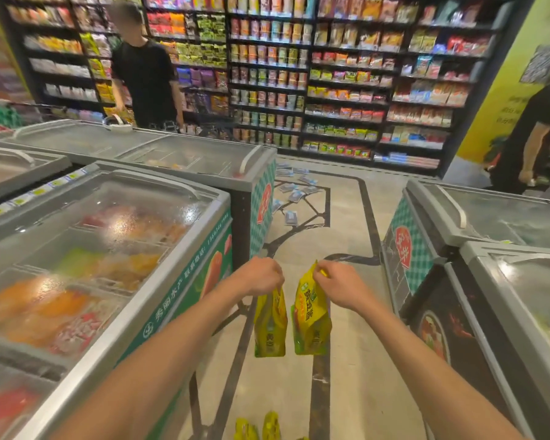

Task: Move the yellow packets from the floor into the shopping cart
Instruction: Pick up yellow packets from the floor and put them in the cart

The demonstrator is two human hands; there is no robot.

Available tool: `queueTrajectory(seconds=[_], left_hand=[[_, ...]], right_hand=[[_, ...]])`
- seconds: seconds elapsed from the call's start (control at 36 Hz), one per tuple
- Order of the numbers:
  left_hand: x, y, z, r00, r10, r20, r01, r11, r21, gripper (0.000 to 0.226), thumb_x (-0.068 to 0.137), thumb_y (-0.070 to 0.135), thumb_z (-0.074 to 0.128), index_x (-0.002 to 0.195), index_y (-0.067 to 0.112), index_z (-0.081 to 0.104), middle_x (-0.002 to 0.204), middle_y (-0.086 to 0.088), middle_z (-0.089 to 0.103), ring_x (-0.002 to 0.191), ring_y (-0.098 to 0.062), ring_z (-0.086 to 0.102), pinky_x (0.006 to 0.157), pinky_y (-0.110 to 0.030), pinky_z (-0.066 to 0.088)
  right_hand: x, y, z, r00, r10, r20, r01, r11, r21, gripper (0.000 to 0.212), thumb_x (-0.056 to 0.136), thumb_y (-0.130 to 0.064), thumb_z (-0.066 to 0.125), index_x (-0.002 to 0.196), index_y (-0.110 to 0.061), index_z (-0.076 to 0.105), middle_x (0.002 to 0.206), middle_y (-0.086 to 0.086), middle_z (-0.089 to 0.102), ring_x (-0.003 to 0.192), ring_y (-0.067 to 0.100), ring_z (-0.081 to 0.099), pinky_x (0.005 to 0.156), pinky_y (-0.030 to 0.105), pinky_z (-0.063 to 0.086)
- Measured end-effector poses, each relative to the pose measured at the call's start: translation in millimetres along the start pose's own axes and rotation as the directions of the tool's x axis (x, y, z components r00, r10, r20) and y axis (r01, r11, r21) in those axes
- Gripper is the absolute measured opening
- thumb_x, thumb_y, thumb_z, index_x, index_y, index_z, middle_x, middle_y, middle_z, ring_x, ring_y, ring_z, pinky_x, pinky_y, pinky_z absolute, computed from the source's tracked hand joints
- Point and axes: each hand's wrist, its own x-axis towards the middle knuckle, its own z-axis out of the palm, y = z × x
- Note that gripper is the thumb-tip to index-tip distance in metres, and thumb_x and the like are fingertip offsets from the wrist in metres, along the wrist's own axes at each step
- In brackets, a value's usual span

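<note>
Packets [310, 315] yellow, Chinese print, pinched in left hand [261, 276], right hand [338, 285].

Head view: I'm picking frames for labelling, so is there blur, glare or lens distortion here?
Head view: wide-angle bending bows the snack shelves and freezer edges; the far left edge smears into motion blur; frost and glare haze the freezer lids; the left hand and right hand with their yellow packets are fairly sharp, print partly readable.

Glass-topped freezers [115, 236] stand on both sides; blue packets [294, 198] lie on the floor before stocked shelves [331, 74].
</note>
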Motion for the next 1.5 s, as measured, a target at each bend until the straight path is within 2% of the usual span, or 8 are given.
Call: queueTrajectory(seconds=[0.28, 0.44, 0.67, 0.78, 0.86, 1.11, 1.28, 1.5], left_hand=[[-31, -7, -18, 0.989, -0.134, -0.069, 0.134, 0.991, 0.002, 0.028, 0.084, 0.031, 0.053, 0.098, 0.018, 0.074, 0.120, -0.003, 0.068, 0.111, -0.027, 0.060, 0.100, -0.045, 0.045], [-64, -4, -16, 0.967, -0.214, -0.141, 0.197, 0.973, -0.122, 0.022, 0.092, 0.015, 0.050, 0.094, 0.004, 0.069, 0.108, -0.011, 0.065, 0.090, -0.022, 0.057, 0.078, -0.031, 0.041], [-127, -10, -1, 0.870, -0.433, -0.237, 0.369, 0.890, -0.269, 0.025, 0.092, 0.020, 0.054, 0.103, 0.008, 0.073, 0.114, -0.008, 0.068, 0.105, -0.025, 0.060, 0.094, -0.036, 0.048], [-166, -13, 14, 0.805, -0.525, -0.277, 0.433, 0.839, -0.329, 0.024, 0.094, 0.016, 0.052, 0.096, 0.001, 0.071, 0.106, -0.015, 0.069, 0.089, -0.026, 0.056, 0.072, -0.030, 0.042], [-198, -19, 26, 0.719, -0.631, -0.292, 0.518, 0.766, -0.381, 0.024, 0.093, 0.020, 0.055, 0.095, 0.001, 0.070, 0.102, -0.014, 0.068, 0.092, -0.026, 0.060, 0.071, -0.028, 0.046], [-324, -25, 60, 0.485, -0.828, -0.281, 0.665, 0.558, -0.497, 0.030, 0.090, 0.025, 0.056, 0.109, 0.009, 0.072, 0.120, -0.010, 0.067, 0.111, -0.027, 0.059, 0.094, -0.040, 0.047], [-420, -20, 92, 0.300, -0.913, -0.277, 0.691, 0.408, -0.597, 0.031, 0.076, 0.028, 0.053, 0.077, 0.001, 0.067, 0.084, -0.018, 0.067, 0.080, -0.028, 0.059, 0.081, -0.048, 0.051], [-555, -12, 146, -0.045, -0.965, -0.258, 0.633, 0.172, -0.755, 0.027, 0.092, 0.019, 0.053, 0.104, 0.008, 0.074, 0.115, -0.012, 0.070, 0.107, -0.030, 0.062, 0.091, -0.038, 0.051]], right_hand=[[-2, -11, -4, 0.991, -0.126, 0.037, 0.122, 0.988, 0.093, 0.023, 0.095, -0.025, 0.043, 0.086, -0.013, 0.061, 0.084, 0.008, 0.064, 0.084, 0.027, 0.058, 0.073, 0.037, 0.043], [0, -33, -7, 0.952, -0.283, 0.118, 0.275, 0.958, 0.081, 0.021, 0.096, -0.027, 0.043, 0.084, -0.018, 0.058, 0.085, 0.002, 0.060, 0.084, 0.022, 0.056, 0.070, 0.034, 0.040], [-10, -65, 5, 0.857, -0.477, 0.196, 0.461, 0.879, 0.124, 0.020, 0.095, -0.027, 0.045, 0.089, -0.019, 0.063, 0.092, 0.010, 0.070, 0.083, 0.025, 0.062, 0.067, 0.034, 0.041], [-20, -88, 17, 0.769, -0.579, 0.272, 0.563, 0.814, 0.143, 0.025, 0.097, -0.026, 0.045, 0.104, -0.016, 0.066, 0.099, 0.011, 0.070, 0.089, 0.026, 0.062, 0.073, 0.033, 0.040], [-31, -110, 29, 0.707, -0.631, 0.318, 0.613, 0.772, 0.169, 0.026, 0.097, -0.027, 0.046, 0.109, -0.018, 0.067, 0.101, 0.010, 0.070, 0.101, 0.028, 0.061, 0.090, 0.038, 0.040], [-105, -188, 74, 0.445, -0.794, 0.415, 0.743, 0.585, 0.324, 0.020, 0.094, -0.027, 0.049, 0.078, -0.023, 0.060, 0.082, 0.003, 0.066, 0.081, 0.024, 0.059, 0.064, 0.037, 0.038], [-176, -239, 104, 0.263, -0.856, 0.445, 0.780, 0.461, 0.424, 0.019, 0.096, -0.023, 0.048, 0.086, -0.022, 0.063, 0.079, 0.002, 0.064, 0.073, 0.021, 0.058, 0.062, 0.033, 0.041], [-287, -315, 153, -0.012, -0.885, 0.466, 0.840, 0.243, 0.484, 0.018, 0.094, -0.025, 0.050, 0.085, -0.021, 0.066, 0.087, 0.000, 0.070, 0.083, 0.021, 0.061, 0.076, 0.037, 0.045]])
